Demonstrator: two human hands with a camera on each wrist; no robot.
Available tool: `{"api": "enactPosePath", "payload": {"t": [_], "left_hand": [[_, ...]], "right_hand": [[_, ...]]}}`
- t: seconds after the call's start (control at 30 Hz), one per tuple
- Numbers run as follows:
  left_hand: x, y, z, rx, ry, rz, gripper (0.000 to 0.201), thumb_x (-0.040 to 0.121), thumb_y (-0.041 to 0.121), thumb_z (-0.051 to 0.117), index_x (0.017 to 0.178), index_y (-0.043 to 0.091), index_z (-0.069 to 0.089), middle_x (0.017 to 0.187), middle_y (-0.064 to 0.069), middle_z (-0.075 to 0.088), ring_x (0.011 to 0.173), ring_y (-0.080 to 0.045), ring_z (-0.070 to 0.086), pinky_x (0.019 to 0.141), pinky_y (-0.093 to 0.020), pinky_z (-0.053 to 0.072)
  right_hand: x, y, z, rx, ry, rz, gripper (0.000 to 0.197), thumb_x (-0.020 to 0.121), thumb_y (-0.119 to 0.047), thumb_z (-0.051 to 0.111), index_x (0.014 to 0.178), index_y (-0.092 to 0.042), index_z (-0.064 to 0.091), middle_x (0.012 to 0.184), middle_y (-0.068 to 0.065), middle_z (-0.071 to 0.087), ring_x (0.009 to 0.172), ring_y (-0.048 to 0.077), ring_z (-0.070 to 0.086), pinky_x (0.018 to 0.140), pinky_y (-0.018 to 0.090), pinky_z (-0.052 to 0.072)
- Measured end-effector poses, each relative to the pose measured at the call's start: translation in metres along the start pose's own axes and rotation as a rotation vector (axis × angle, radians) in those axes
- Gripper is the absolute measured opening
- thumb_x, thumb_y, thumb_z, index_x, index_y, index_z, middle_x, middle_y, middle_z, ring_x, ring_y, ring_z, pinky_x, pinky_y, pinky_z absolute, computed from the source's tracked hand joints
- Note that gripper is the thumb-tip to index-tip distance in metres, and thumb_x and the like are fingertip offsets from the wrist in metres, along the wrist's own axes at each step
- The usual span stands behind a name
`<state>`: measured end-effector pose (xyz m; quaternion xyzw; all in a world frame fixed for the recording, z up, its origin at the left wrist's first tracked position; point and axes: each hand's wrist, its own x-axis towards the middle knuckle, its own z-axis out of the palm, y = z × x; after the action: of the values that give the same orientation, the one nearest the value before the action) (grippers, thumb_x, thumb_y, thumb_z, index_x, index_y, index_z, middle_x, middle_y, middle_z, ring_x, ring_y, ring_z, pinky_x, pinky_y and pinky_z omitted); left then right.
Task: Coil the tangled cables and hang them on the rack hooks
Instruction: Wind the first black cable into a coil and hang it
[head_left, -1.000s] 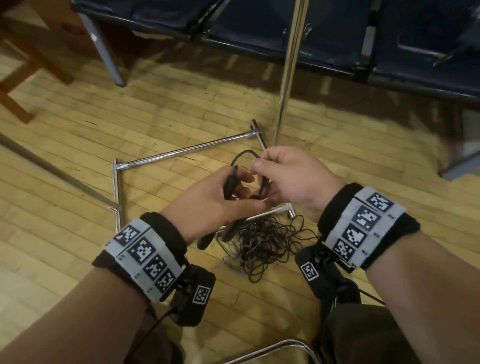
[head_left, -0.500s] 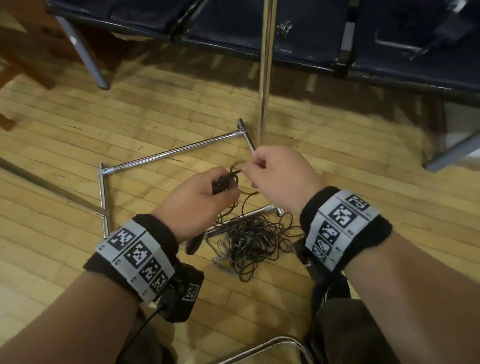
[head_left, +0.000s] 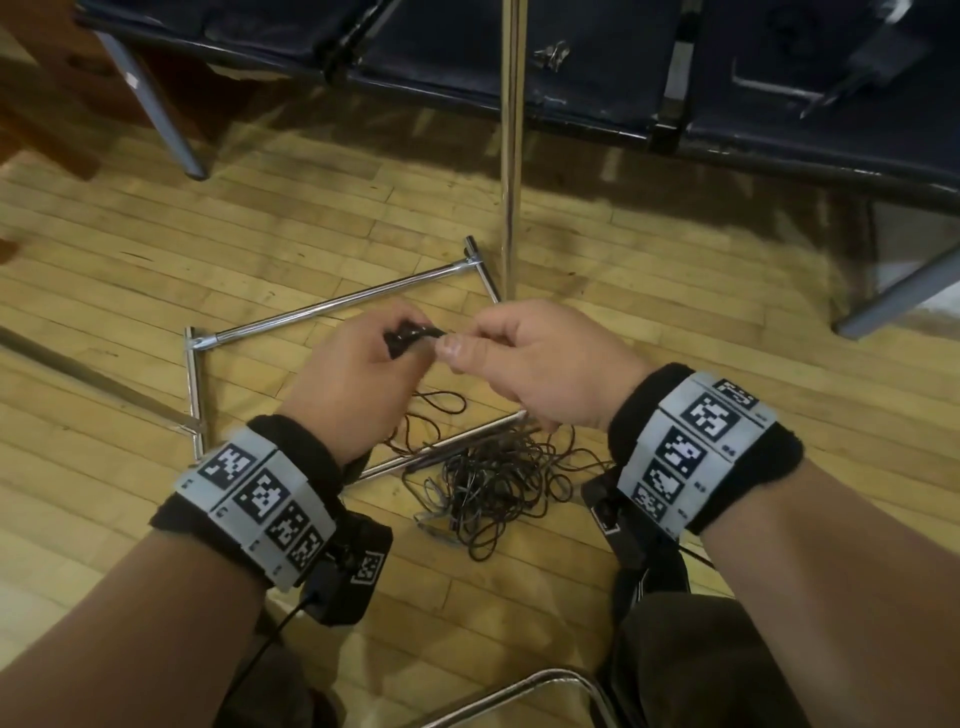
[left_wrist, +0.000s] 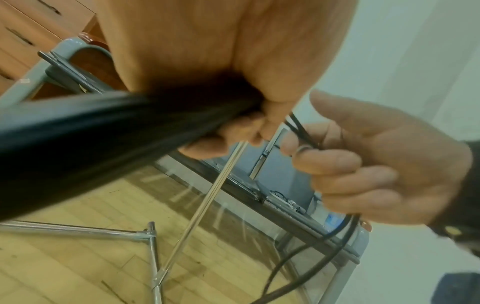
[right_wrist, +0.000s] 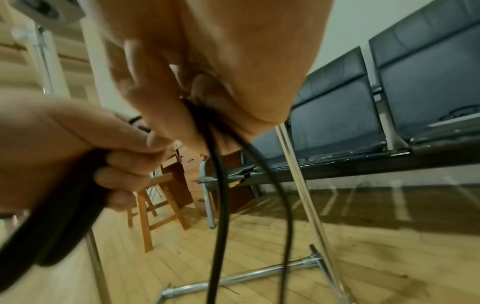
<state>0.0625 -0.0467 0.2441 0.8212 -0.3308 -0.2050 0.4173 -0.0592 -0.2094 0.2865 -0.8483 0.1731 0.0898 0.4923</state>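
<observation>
Both hands (head_left: 358, 379) (head_left: 540, 364) grip black cable (head_left: 410, 335) above wood floor (head_left: 130, 249) before dark seats (head_left: 597, 67).

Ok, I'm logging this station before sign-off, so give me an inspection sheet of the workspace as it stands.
Surface: wooden plank floor.
Job's things: chrome rack base and upright pole; hooks not in view.
Clutter: nothing seen.
Grippers: left hand grips a black cable bundle; right hand pinches a strand.
Cables: tangled pile on the floor, across the base's near bar.
Surroundings: dark bench seats, wooden stool.
</observation>
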Motion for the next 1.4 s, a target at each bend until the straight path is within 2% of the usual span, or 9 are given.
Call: {"api": "enactPosePath", "payload": {"t": [0.17,0.4,0.6,0.8,0.9,1.0,1.1,1.23,1.4], "left_hand": [[0.007,0.002,-0.005,-0.562,0.243,-0.185,0.014,0.099,0.013,0.063,0.099,0.024,0.072,0.069,0.009,0.063,0.064,-0.009,0.064,0.079,-0.044,0.066],[0.005,0.029,0.005,-0.994,0.287,-0.085,0.025,0.093,-0.002,0.051,0.098,0.016,0.067,0.076,0.004,0.065,0.059,-0.016,0.056,0.081,-0.044,0.064],[0.009,0.026,0.000,-1.041,0.315,-0.134,0.020,0.095,0.003,0.051,0.098,0.015,0.066,0.070,0.000,0.061,0.068,-0.024,0.061,0.071,-0.036,0.061],[0.013,-0.003,-0.017,-0.475,0.196,-0.089,0.014,0.090,0.022,0.068,0.091,0.034,0.074,0.093,0.006,0.073,0.091,-0.021,0.071,0.082,-0.039,0.062],[0.006,-0.014,-0.024,-0.049,0.096,0.003,0.009,0.094,0.035,0.075,0.089,0.040,0.070,0.085,0.013,0.068,0.069,0.000,0.063,0.056,-0.014,0.049],[-0.001,-0.017,-0.027,0.212,-0.034,0.010,0.017,0.097,0.036,0.074,0.084,0.040,0.063,0.075,0.011,0.063,0.062,0.007,0.058,0.045,-0.010,0.041],[-0.009,-0.009,-0.028,0.385,-0.199,0.000,0.008,0.099,0.045,0.067,0.096,0.043,0.060,0.085,0.013,0.065,0.068,0.000,0.060,0.050,-0.014,0.039],[-0.017,-0.001,-0.025,0.499,-0.392,0.033,0.043,0.089,0.061,0.071,0.126,0.045,0.054,0.093,0.018,0.064,0.080,0.003,0.059,0.062,-0.020,0.045],[-0.018,0.003,-0.024,0.606,-0.473,0.003,0.029,0.087,0.056,0.073,0.105,0.040,0.057,0.082,0.014,0.063,0.072,0.000,0.056,0.055,-0.023,0.038]], "right_hand": [[0.007,0.006,0.013,0.074,-0.265,0.253,0.033,0.105,-0.043,0.051,0.122,-0.016,0.057,0.085,0.013,0.077,0.043,0.017,0.051,0.041,0.027,0.046],[0.012,0.001,0.043,0.527,-0.229,0.363,0.056,0.098,-0.067,0.049,0.119,-0.016,0.059,0.101,0.016,0.078,0.047,0.024,0.062,0.049,0.034,0.056],[0.012,-0.002,0.042,0.574,-0.213,0.308,0.060,0.099,-0.064,0.051,0.116,-0.007,0.060,0.083,0.012,0.078,0.043,0.017,0.048,0.047,0.030,0.052],[0.016,0.010,0.025,0.521,0.029,0.329,0.053,0.092,-0.059,0.066,0.113,-0.011,0.067,0.068,0.001,0.052,0.046,0.011,0.043,0.046,0.030,0.041],[0.019,0.017,0.016,0.258,0.090,0.232,0.047,0.092,-0.060,0.065,0.106,-0.015,0.071,0.063,-0.002,0.048,0.045,0.012,0.044,0.044,0.030,0.038],[0.021,0.021,0.017,0.013,0.107,0.180,0.043,0.089,-0.063,0.065,0.097,-0.021,0.071,0.063,-0.005,0.056,0.049,0.007,0.051,0.048,0.028,0.040],[0.023,0.022,0.025,-0.130,0.069,0.161,0.045,0.089,-0.066,0.063,0.091,-0.021,0.070,0.067,-0.003,0.059,0.060,0.014,0.056,0.059,0.036,0.043],[0.026,0.020,0.035,-0.156,0.044,0.152,0.043,0.088,-0.065,0.064,0.086,-0.022,0.069,0.064,-0.006,0.060,0.055,0.010,0.055,0.054,0.031,0.040],[0.024,0.019,0.047,-0.150,-0.042,0.125,0.046,0.084,-0.067,0.065,0.077,-0.022,0.067,0.054,-0.009,0.058,0.047,0.005,0.053,0.049,0.029,0.040]]}}
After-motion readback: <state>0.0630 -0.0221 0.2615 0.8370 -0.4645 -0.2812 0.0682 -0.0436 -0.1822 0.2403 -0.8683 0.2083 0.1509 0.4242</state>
